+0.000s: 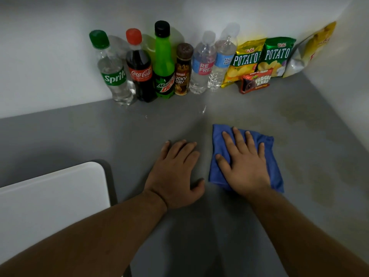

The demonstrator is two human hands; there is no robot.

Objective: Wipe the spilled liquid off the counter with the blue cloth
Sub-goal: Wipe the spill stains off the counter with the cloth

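A right hand [244, 162], fingers spread flat, presses the blue cloth [274, 168] onto the grey counter [79, 136]; the left hand [175, 172] rests open beside it. Droplets [203, 109], seemingly the spill, glint beyond.

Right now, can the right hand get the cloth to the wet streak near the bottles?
Probably yes. The right hand lies flat on the cloth, and bare counter separates it from the streak. The bottles stand behind the streak, not in the path.
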